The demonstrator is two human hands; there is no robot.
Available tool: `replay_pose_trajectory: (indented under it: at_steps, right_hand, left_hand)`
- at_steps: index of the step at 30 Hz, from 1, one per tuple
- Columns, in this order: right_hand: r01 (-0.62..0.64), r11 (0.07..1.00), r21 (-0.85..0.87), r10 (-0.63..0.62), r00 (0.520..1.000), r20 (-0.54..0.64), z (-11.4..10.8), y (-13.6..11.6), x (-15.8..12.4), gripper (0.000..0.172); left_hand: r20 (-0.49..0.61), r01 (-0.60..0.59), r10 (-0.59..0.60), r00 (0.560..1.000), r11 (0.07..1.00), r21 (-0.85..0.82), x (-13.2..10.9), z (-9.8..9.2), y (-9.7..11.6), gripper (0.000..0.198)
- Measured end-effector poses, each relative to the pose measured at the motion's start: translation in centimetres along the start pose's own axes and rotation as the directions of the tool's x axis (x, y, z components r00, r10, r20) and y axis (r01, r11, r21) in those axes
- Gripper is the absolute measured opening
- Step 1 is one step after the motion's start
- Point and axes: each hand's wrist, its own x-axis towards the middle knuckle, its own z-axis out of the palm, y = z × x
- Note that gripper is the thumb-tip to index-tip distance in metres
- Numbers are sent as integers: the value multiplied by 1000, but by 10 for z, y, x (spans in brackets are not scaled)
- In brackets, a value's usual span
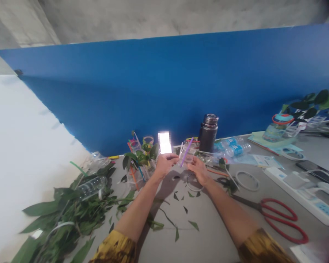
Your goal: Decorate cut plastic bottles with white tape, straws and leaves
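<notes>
Far left: a heap of long green leafy cuttings (71, 210) on the grey tabletop (186, 235). A clear ribbed plastic bottle (91, 187) lies on its side among them; contents too blurred to tell.

Next, a cluster of clear plastic cups (148, 174) holding green leaves and small coloured blooms, with orange and blue straws (133, 176) slanting up against them. Just beside, a brightly lit rectangular screen (165, 144) rises behind my left hand (166, 164). Left fingers close together, tips at the near side of a small clear plastic cup (191, 155); cannot tell if they pinch it.

That cup is up in front of me, between both hands. A thin purple straw (186, 152) slants across it; inside or outside, unclear. My right hand (197, 170) grips the cup low, thumb against fingers.

Right of it, a dark cylindrical flask with steel cap (208, 133), upright, closed. Then clear plastic bottles with blue labels (237, 149), lying down. Farther right, a squat clear jar with pale blue lid and red ring (276, 128); contents indistinct.
</notes>
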Motion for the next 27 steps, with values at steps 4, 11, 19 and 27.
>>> replay_pose_trajectory:
  at_steps: [4,11,19,27]
  right_hand:
    - [7,1000,-12,-7,1000,-3,-3,3,2,62]
    - [-6,1000,-4,6,1000,-22,-3,6,2,62]
    - [2,999,-46,-2,1000,5,1,1,-1,59]
    - [1,987,-161,-5,1000,-26,-3,7,2,58]
  left_hand:
    - [5,-58,58,998,995,87,-1,0,0,10]
    - [16,-174,174,985,967,187,-3,-3,6,15]
    - [-8,-176,178,984,976,129,-3,-3,9,17]
    - [2,-260,271,963,922,288,-13,2,9,19]
